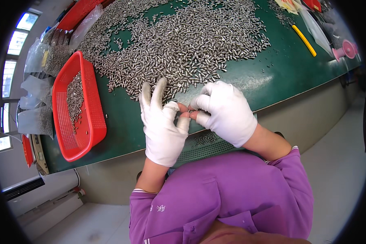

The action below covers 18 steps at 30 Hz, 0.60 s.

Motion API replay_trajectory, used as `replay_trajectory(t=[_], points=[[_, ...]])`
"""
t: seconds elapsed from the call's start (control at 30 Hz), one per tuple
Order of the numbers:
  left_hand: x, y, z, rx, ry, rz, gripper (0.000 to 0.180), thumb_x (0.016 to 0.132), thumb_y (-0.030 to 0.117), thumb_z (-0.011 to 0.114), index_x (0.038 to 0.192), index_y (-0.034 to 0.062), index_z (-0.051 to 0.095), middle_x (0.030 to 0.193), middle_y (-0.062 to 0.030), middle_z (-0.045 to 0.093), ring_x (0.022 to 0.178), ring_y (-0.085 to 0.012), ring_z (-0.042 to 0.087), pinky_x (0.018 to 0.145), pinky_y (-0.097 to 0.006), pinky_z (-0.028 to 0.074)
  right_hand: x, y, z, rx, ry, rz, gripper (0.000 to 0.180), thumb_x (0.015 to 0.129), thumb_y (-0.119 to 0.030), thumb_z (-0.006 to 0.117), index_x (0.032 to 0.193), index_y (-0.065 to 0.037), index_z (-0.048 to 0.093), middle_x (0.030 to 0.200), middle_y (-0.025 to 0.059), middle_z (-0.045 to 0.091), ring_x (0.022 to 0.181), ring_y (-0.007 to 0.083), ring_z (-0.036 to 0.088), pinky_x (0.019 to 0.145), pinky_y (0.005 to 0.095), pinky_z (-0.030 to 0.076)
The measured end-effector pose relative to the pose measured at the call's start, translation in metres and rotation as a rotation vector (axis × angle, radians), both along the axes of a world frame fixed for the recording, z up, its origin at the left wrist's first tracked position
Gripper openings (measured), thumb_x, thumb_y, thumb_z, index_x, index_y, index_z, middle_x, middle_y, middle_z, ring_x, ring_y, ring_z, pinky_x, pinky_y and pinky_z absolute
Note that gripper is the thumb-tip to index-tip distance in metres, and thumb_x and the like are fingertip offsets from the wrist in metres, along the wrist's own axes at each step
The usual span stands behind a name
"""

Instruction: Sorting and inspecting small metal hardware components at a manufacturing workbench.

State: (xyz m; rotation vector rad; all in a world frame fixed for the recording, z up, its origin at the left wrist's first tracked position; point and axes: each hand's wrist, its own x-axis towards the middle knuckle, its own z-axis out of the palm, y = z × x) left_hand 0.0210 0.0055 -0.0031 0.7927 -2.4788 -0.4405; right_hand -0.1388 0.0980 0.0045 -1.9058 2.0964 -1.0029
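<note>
White gloves with bare thumb and index tips cover both hands. My left hand (160,126) pinches with thumb and index while its other fingers stretch toward the pile. Facing it, my right hand (225,110) also pinches, fingers curled. Their tips meet just above the table's near edge, around a tiny metal piece (190,110) mostly hidden by the fingers. Beyond them spreads a large heap of small, shiny, bullet-shaped metal parts (179,49) on the green table (118,138).
A red perforated basket (95,122) holding some metal parts stands at left, beside filled clear bags (36,120). At far right lie a yellow-handled tool (304,40) and a pink spool-like object (345,51). Below the table edge, a green perforated tray (205,148) holds more parts.
</note>
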Motion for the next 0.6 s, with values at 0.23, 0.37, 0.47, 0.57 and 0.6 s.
replay_trajectory(t=[0.23, 0.37, 0.47, 0.57, 0.6], points=[[0.0066, 0.0019, 0.0054, 0.029, -0.028, -0.031, 0.019, 0.073, 0.007, 0.077, 0.088, 0.0087, 0.065, 0.151, -0.0199, 0.045, 0.140, -0.0536, 0.034, 0.113, -0.061, 0.033, 0.0016, -0.0001, -0.0008, -0.010, -0.007, 0.037, 0.016, 0.075, -0.025, 0.081, 0.083, -0.014, 0.073, 0.086, 0.0039, 0.065, 0.084, 0.0278, 0.063, 0.073, 0.0422, 0.052], [0.0085, 0.0030, 0.0054, 0.029, -0.027, -0.037, 0.019, 0.074, 0.007, 0.077, 0.088, 0.0089, 0.065, 0.151, -0.0206, 0.045, 0.140, -0.0540, 0.033, 0.112, -0.061, 0.034, 0.0004, -0.0002, 0.0012, 0.037, -0.020, 0.088, 0.017, 0.078, -0.028, 0.077, 0.087, -0.014, 0.072, 0.088, 0.0053, 0.063, 0.088, 0.0269, 0.064, 0.077, 0.0409, 0.052], [0.0101, 0.0034, 0.0058, 0.005, -0.053, -0.032, 0.018, 0.075, 0.007, 0.076, 0.088, 0.0085, 0.064, 0.152, -0.0211, 0.044, 0.139, -0.0549, 0.033, 0.111, -0.061, 0.035, -0.0002, -0.0008, 0.0008, 0.049, -0.011, 0.094, 0.019, 0.077, -0.029, 0.078, 0.086, -0.014, 0.072, 0.088, 0.0053, 0.063, 0.088, 0.0269, 0.063, 0.077, 0.0413, 0.052], [0.0101, 0.0039, 0.0065, -0.026, -0.041, -0.025, 0.025, 0.071, 0.001, 0.076, 0.089, 0.0081, 0.061, 0.153, -0.0192, 0.045, 0.142, -0.0535, 0.036, 0.113, -0.056, 0.037, -0.0008, 0.0000, 0.0010, 0.050, -0.037, 0.104, 0.020, 0.077, -0.030, 0.078, 0.086, -0.014, 0.072, 0.088, 0.0055, 0.063, 0.088, 0.0268, 0.063, 0.076, 0.0420, 0.052], [0.0093, 0.0039, 0.0062, -0.025, -0.041, -0.027, 0.025, 0.071, 0.001, 0.076, 0.089, 0.0081, 0.061, 0.153, -0.0192, 0.045, 0.142, -0.0535, 0.036, 0.113, -0.056, 0.037, -0.0016, 0.0003, 0.0007, 0.051, -0.036, 0.102, 0.020, 0.077, -0.030, 0.078, 0.086, -0.014, 0.072, 0.088, 0.0055, 0.063, 0.088, 0.0268, 0.063, 0.076, 0.0420, 0.052]])
